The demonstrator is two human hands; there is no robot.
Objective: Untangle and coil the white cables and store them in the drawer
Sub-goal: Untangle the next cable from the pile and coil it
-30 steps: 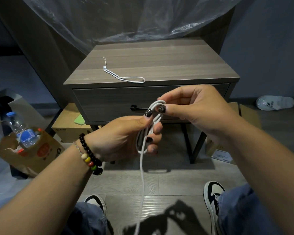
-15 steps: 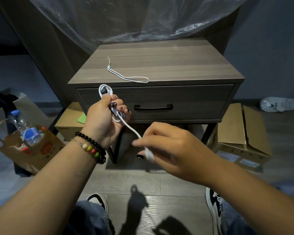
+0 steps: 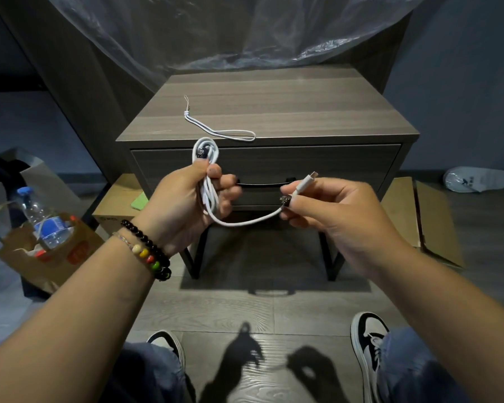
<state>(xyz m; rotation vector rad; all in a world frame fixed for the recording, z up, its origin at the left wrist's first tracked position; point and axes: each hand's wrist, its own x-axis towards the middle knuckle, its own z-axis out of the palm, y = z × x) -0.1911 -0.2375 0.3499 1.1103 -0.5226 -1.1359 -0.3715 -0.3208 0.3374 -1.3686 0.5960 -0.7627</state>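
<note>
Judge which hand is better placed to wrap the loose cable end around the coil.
Right, probably. The right hand already pinches the plug end of the white charging cable, while the left hand grips the coiled loops and should only steady them.

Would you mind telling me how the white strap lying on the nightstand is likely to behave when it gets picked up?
The white strap will probably be floppy: it lies flat in a loose loop on the nightstand. It looks thin, so likely very light. It seems unlikely to roll, but may dangle and swing.
</note>
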